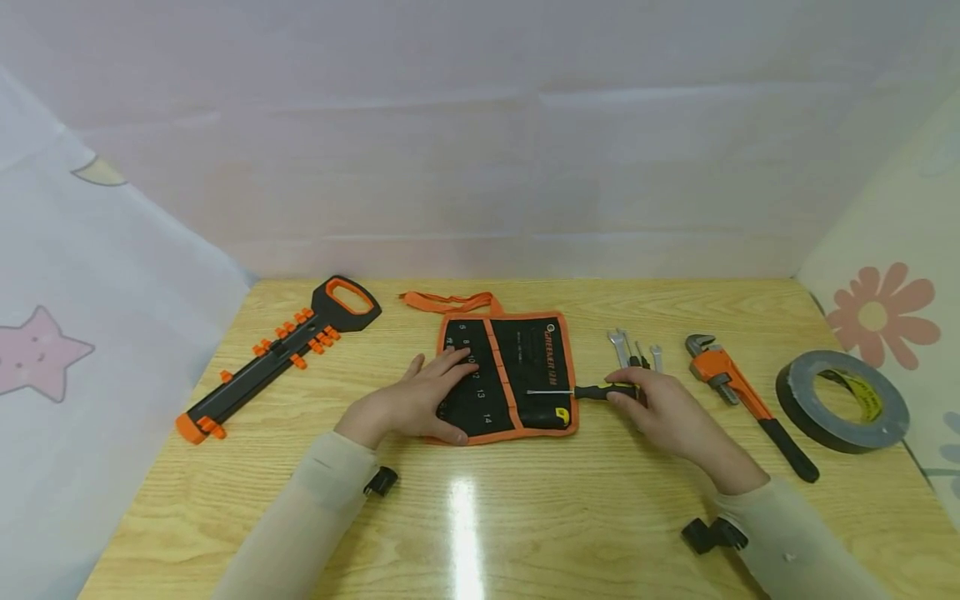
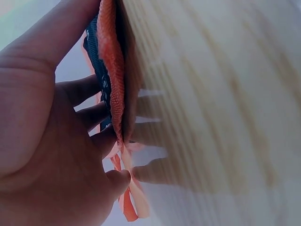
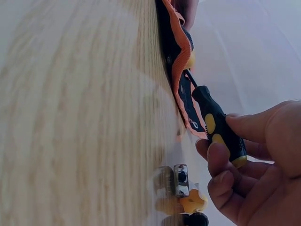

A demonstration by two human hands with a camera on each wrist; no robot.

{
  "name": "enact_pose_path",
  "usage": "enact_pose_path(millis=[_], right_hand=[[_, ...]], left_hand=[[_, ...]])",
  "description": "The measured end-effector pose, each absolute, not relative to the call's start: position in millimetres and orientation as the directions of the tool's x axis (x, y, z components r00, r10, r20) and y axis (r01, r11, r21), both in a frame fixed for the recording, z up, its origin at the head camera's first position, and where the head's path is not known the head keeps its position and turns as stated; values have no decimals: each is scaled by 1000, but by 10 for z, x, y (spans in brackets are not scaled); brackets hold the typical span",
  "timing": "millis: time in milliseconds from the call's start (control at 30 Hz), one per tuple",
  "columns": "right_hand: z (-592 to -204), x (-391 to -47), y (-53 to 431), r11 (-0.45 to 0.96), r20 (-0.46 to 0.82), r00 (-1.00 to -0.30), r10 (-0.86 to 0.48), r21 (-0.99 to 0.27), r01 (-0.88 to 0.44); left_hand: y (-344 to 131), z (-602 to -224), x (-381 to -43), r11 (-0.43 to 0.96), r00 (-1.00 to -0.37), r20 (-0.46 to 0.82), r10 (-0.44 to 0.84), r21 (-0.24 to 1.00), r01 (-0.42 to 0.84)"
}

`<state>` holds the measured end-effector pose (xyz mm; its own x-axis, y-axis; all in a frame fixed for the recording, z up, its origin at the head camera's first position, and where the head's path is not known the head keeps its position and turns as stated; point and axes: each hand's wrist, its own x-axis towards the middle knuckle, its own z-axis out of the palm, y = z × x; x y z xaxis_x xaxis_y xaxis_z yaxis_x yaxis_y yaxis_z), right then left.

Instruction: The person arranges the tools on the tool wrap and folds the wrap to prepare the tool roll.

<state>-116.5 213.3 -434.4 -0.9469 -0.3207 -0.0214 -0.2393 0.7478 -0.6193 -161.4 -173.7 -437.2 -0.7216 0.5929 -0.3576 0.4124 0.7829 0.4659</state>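
Note:
A black tool pouch (image 1: 534, 354) with orange trim and printed sizes lies spread in the middle of the table. My left hand (image 1: 412, 404) rests on its left part, fingers extended over the printed numbers and thumb along the near edge; the left wrist view shows the orange border (image 2: 110, 61) beside the palm. With my right hand (image 1: 667, 412) I grip a black and yellow screwdriver (image 3: 217, 129) by its handle, thumb against fingertips. Its metal shaft (image 1: 550, 392) points left over the pouch's right panel. Just below that shaft, a black and yellow object (image 1: 561, 416) shows at the pouch.
Beyond my right hand lie small wrenches (image 1: 619, 348) and other slim tools. An orange pipe wrench (image 1: 731, 375) and a roll of tape (image 1: 801, 407) are farther right. A black and orange handled rack (image 1: 258, 379) lies at left. An orange strap (image 1: 450, 302) trails behind the pouch.

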Motion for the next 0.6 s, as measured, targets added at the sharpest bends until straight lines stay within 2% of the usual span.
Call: enact_pose_path(millis=[600], right_hand=[[-4391, -1244, 1994, 713, 36, -933, -359, -635, -299]], left_hand=[[-1742, -4381, -1622, 776, -720, -349, 600, 472, 418]])
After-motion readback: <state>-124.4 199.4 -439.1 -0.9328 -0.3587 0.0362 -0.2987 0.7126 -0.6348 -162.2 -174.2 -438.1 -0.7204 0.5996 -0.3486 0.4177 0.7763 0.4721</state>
